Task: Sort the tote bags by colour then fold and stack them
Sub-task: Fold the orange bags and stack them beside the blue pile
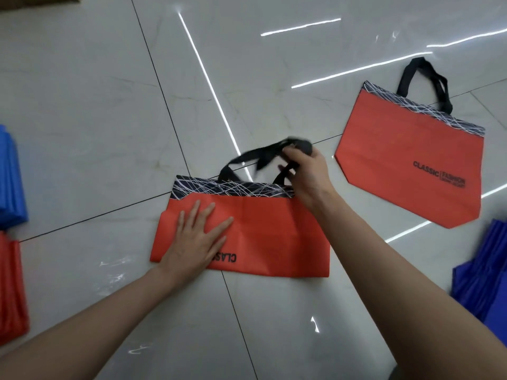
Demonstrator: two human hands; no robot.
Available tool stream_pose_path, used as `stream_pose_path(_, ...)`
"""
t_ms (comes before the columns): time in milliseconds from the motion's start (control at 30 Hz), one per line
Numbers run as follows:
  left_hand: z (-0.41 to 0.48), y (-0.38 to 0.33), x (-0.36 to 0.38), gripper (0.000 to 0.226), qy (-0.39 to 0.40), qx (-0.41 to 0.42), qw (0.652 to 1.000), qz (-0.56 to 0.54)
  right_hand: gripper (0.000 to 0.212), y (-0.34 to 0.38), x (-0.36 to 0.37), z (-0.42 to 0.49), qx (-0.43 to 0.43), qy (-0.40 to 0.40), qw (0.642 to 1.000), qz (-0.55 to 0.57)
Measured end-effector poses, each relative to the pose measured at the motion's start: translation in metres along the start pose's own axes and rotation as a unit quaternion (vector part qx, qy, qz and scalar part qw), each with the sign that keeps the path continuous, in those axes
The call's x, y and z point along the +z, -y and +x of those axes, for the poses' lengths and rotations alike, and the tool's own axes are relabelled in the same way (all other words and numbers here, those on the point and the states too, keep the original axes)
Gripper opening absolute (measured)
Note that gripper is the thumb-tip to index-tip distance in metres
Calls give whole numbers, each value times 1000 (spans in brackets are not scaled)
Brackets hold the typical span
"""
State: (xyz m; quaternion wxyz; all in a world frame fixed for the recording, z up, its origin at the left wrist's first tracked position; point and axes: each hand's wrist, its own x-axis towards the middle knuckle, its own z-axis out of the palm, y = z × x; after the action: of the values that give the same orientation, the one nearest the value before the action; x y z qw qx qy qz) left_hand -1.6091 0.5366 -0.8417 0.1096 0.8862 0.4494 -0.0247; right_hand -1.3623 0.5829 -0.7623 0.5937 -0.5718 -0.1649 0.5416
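The central red tote bag (274, 231) was pressed by the flat-fingered left grip (197, 242); its handles (247, 158) were clutched by the right grip (310, 174).

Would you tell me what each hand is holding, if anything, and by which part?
The right hand grips the near red tote bag by its black handles; the left hand holds nothing, pressing flat on that bag.

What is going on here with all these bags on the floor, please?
A person is folding a red tote bag on the tiled floor. The left hand presses flat on it while the right hand grips its black handles. A second red bag lies flat to the right, not yet folded. A blue pile and a red pile sit at the left edge, and more blue bags lie at the right edge.
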Motion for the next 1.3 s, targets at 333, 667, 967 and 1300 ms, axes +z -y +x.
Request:
stream_pose_path(333,26,10,-19,81,-21,-84,996,-37,29,-12,-10,-14,-100,0,960,-262)
stream_pose_path(667,60,30,-27,88,-43,-48,992,-106,43,-84,-24,-41,-264,11,675,-689)
stream_pose_path(967,64,34,-26,75,-64,-35,991,-115,13,-77,-34,-24,-248,99,667,-695)
stream_pose_path(1300,37,-13,-1,52,-95,-72,993,-5,6,-113,-36,-25,-340,-87,614,-707)
